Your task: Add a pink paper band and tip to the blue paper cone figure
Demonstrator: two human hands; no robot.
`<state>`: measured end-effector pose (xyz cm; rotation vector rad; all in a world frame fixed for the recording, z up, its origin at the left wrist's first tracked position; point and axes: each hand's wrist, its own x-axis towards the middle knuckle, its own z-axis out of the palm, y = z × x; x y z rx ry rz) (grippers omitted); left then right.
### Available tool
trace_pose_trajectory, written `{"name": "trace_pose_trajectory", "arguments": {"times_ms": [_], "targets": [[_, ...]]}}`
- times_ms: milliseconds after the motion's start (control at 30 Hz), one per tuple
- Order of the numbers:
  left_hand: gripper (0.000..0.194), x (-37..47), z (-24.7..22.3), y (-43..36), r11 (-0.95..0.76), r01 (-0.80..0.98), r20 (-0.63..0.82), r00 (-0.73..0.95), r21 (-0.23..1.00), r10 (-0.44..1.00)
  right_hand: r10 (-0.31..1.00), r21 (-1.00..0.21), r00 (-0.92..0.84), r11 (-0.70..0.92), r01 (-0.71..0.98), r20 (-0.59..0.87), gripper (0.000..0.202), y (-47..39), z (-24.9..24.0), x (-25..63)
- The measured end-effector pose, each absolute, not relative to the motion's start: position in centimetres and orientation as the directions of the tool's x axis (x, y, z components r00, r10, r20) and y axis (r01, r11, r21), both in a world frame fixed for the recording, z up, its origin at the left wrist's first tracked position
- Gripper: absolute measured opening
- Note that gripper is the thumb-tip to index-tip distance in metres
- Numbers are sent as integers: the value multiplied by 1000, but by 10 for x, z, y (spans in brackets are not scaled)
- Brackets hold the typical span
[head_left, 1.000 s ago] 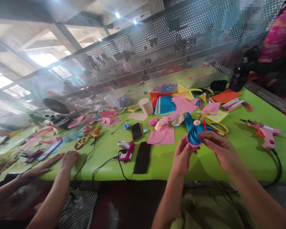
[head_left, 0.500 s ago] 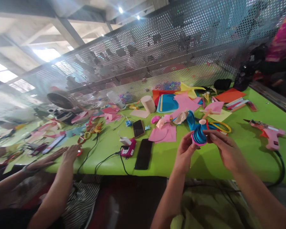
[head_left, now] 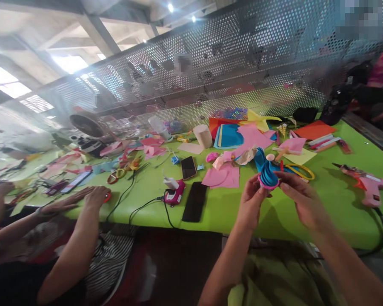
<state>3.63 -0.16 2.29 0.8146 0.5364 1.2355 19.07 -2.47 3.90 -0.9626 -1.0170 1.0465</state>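
A rolled paper coil (head_left: 268, 176), blue with a pink outer rim, is held up over the green table (head_left: 325, 199) between both my hands. My left hand (head_left: 250, 200) grips its lower left side with the fingertips. On the right, my right hand (head_left: 301, 197) pinches the coil with thumb and fingers. A loose blue strip (head_left: 259, 157) trails from the coil back toward the pile of coloured paper.
A pink glue gun (head_left: 367, 182) with a black cord lies at right. Two phones (head_left: 194, 201) and a pink charger (head_left: 174, 196) lie at centre. Paper sheets (head_left: 230, 136), scissors (head_left: 298, 171) and a tape roll (head_left: 203, 135) crowd the back. Another person's hands (head_left: 83, 199) rest at left.
The view has drifted, so everything sits a little further right in the frame. My hands have raised the coil slightly and kept their grip. The neighbour's hands stay flat on the table.
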Motion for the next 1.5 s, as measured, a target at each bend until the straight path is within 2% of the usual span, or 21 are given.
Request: {"name": "trace_pose_trajectory", "arguments": {"times_ms": [200,367,500,1033,1233,1333,1500], "targets": [[45,39,21,-2,59,-624,86,200,779,976,961,-963,161,244,-112,225,42,-20,29,189],[44,40,32,-7,35,-638,110,187,769,976,948,-944,226,269,-193,224,37,-16,25,186],[42,43,41,-10,70,-672,80,190,737,979,949,-920,241,269,-286,203,43,-17,22,186],[47,45,51,-6,133,-708,7,191,694,982,949,-930,254,252,-268,184,42,-16,15,189],[62,39,45,-7,149,-685,28,240,714,970,946,-934,267,251,-255,182,41,-16,22,185],[69,36,37,-5,132,-613,80,306,779,949,942,-923,285,262,-282,180,41,-14,25,185],[58,34,27,2,110,-454,62,348,884,935,955,-929,215,259,-265,205,48,-11,23,190]]}}
